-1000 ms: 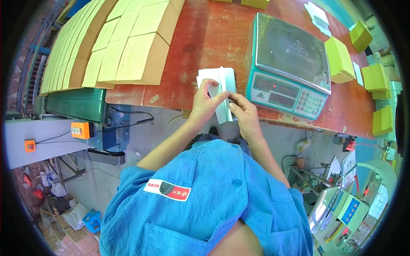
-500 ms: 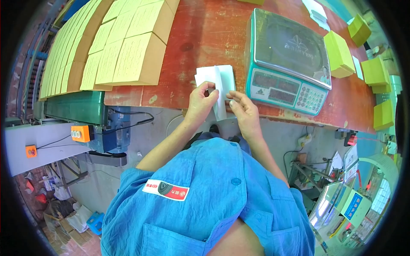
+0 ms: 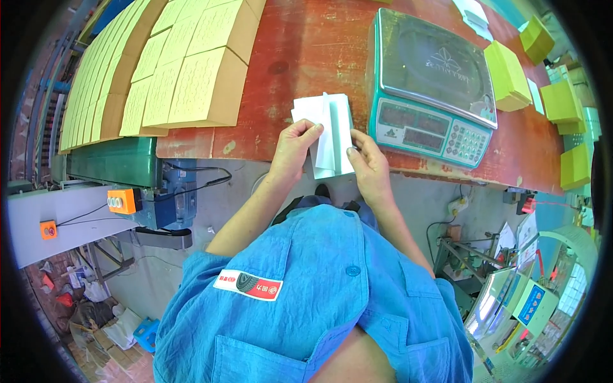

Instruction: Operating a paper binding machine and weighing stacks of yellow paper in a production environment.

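Between my two hands is a white folded paper point(image 3: 343, 143), its leaves partly spread with a lengthwise crease. It overhangs the front edge of the red-brown table point(image 3: 274, 137). My left hand point(image 3: 292, 152) pinches its left side between thumb and fingers. On the other side, my right hand point(image 3: 371, 167) grips the right edge, fingers curled behind it and thumb in front. More white sheets point(image 3: 308, 106) lie on the table just beyond the paper. To the right of them stands a teal weighing scale point(image 3: 424, 105) with a bare metal pan and a keypad.
Rows of yellow-topped brown blocks point(image 3: 207, 83) fill the table's left part. Yellow stacks point(image 3: 509, 78) and white papers point(image 3: 472, 18) lie beyond the scale. Below left are an orange switch box point(image 3: 123, 201), cables and a motor point(image 3: 182, 191). A metal frame point(image 3: 469, 252) stands below right.
The paper has turned from nearly edge-on to showing a broader, spread face. My right hand has closed on its right edge, while my left hand has shifted slightly left.
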A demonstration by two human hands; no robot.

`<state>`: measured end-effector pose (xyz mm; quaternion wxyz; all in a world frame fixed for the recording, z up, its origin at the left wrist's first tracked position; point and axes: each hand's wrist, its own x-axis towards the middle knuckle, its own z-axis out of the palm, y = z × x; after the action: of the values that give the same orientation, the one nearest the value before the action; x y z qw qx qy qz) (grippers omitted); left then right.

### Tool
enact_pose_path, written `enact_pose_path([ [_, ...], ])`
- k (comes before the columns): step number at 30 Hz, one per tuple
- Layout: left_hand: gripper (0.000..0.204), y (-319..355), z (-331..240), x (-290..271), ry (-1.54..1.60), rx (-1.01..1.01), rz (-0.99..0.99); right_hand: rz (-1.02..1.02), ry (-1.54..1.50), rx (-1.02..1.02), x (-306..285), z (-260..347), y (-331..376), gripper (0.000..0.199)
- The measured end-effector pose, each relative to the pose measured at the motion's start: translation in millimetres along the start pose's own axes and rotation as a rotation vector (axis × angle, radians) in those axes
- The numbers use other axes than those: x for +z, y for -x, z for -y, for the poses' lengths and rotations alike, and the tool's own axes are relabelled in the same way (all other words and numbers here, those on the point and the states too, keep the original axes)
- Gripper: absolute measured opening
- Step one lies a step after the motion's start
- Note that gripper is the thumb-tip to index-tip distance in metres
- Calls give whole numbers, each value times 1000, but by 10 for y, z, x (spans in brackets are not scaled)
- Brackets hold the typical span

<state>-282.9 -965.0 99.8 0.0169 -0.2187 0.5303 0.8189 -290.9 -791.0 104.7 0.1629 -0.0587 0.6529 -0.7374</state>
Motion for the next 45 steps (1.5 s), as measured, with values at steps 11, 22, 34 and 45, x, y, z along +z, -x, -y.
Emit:
enact_pose_path([
  [11, 7, 8, 74, -109, -157, 89, 22, -34, 354, -179, 97, 218, -3, 41],
  [22, 11, 12, 41, -40, -45, 89, 27, -89, 387, -305, 71, 58, -75, 39],
  [34, 5, 136, -41, -45, 110, 33, 8, -13, 294, -90, 97, 87, -167, 38],
  [45, 52, 423, -474, -277, 95, 356, 34, -66, 597, -541, -206, 279, -42, 5],
])
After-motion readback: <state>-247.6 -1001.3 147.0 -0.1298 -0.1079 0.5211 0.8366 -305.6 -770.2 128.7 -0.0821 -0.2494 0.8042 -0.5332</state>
